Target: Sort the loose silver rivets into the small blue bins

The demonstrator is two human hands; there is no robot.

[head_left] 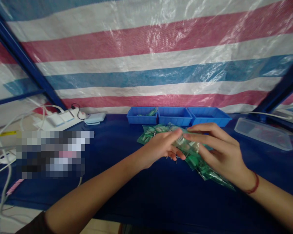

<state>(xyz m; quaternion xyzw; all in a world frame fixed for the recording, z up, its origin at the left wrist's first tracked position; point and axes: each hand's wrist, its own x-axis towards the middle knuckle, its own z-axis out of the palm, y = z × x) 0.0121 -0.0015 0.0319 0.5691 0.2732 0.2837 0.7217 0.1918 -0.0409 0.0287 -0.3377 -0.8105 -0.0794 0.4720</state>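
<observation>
A heap of small clear bags with green parts [205, 169] lies on the blue table [161, 195] in front of me. My left hand [161, 146] and my right hand [216, 146] meet above the heap. Both pinch the same small clear bag of green parts [187, 144], the left from its left end, the right from its right end. A red cord circles my right wrist. More green bags [148, 133] lie just beyond my left hand.
Three blue trays [175, 116] stand in a row at the back; the left one [141, 115] holds a few green pieces. A clear plastic lid [263, 133] lies at the right. A white power strip [61, 118], cables and a pale blue device [95, 118] sit at the left.
</observation>
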